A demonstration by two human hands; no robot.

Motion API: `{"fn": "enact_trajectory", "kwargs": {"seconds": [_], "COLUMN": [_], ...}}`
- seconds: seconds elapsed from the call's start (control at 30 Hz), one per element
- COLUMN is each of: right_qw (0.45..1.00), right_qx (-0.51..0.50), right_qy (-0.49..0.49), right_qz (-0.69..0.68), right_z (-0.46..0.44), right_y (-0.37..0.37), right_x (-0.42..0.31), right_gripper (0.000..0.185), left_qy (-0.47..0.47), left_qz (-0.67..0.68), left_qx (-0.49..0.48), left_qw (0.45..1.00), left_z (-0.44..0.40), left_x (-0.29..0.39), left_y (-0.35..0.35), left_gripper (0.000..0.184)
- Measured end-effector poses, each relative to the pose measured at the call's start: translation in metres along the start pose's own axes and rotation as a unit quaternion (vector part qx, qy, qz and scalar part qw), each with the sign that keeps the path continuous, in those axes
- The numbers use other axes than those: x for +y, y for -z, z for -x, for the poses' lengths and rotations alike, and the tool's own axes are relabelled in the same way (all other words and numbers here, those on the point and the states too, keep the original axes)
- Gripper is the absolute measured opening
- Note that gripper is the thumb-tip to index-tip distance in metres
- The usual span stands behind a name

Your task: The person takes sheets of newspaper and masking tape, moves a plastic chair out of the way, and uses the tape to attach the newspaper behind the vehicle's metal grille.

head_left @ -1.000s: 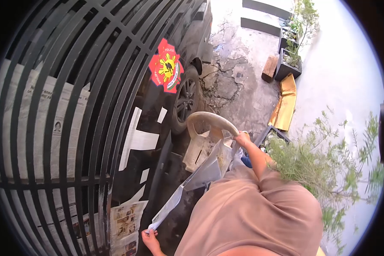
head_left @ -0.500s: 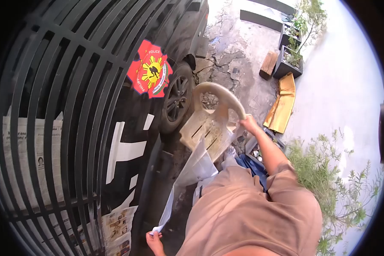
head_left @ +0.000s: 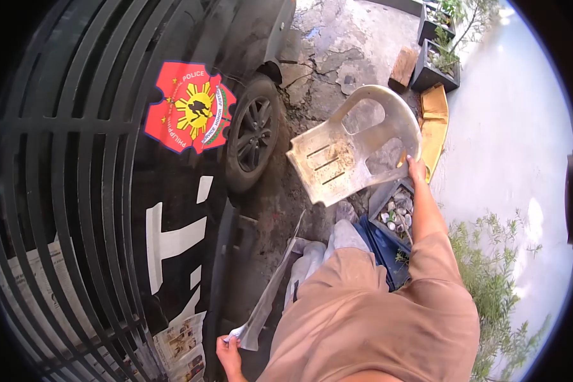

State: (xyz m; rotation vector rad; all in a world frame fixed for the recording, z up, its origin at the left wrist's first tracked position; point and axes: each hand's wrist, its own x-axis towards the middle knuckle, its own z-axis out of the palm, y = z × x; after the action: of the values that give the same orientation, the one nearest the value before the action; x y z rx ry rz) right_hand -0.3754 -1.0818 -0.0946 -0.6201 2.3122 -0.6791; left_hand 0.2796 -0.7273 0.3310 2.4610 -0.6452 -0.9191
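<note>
Dirty off-white plastic chair [head_left: 347, 153]: over cracked grey concrete ground [head_left: 363, 38]; right hand [head_left: 416, 169]: fingers wrapped round backrest rim [head_left: 411, 121]. Thin translucent white sheet [head_left: 256, 325]: end pinched between fingers of left hand [head_left: 229, 350]. Black stone-filled planter [head_left: 377, 202]: ground's right edge, near chair. Black vehicle [head_left: 261, 38]: ground's left edge.

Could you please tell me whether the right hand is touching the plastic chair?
Touching: the head view shows the right hand gripping the plastic chair by its backrest's edge.

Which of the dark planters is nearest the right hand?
The stone-filled planter, lowest in the picture, just below the right hand gripping the chair; the middle planter and top planter stand farther up.
</note>
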Motion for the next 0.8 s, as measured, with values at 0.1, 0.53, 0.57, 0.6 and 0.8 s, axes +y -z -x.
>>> {"fn": "enact_trajectory", "kwargs": {"seconds": [0.1,0.53,0.57,0.6,0.8], "right_qw": [0.999,0.994,0.992,0.992,0.980], "right_qx": [0.040,0.089,0.096,0.089,0.112], "right_qy": [0.006,-0.020,-0.057,-0.052,0.029], "right_qz": [0.008,0.058,0.065,0.075,0.164], "right_z": [0.020,-0.016,-0.017,-0.015,-0.003], "right_y": [-0.006,-0.007,-0.005,0.001,0.042], "right_x": [-0.003,-0.020,-0.022,-0.023,-0.060], "right_gripper": [0.052,0.058,0.061,0.063,0.073], "left_qy": [-0.026,-0.048,-0.048,-0.060,-0.117], "left_qz": [-0.027,-0.044,-0.053,-0.075,-0.109], "left_qx": [-0.009,-0.064,-0.069,-0.076,-0.092], "left_qw": [0.999,0.996,0.995,0.993,0.983], "left_z": [-0.008,-0.021,-0.024,-0.028,-0.070], "left_x": [0.022,0.059,0.065,0.069,0.077], "left_y": [-0.002,-0.040,-0.043,-0.042,-0.054], "left_gripper": [0.006,0.009,0.008,0.008,0.008]}}
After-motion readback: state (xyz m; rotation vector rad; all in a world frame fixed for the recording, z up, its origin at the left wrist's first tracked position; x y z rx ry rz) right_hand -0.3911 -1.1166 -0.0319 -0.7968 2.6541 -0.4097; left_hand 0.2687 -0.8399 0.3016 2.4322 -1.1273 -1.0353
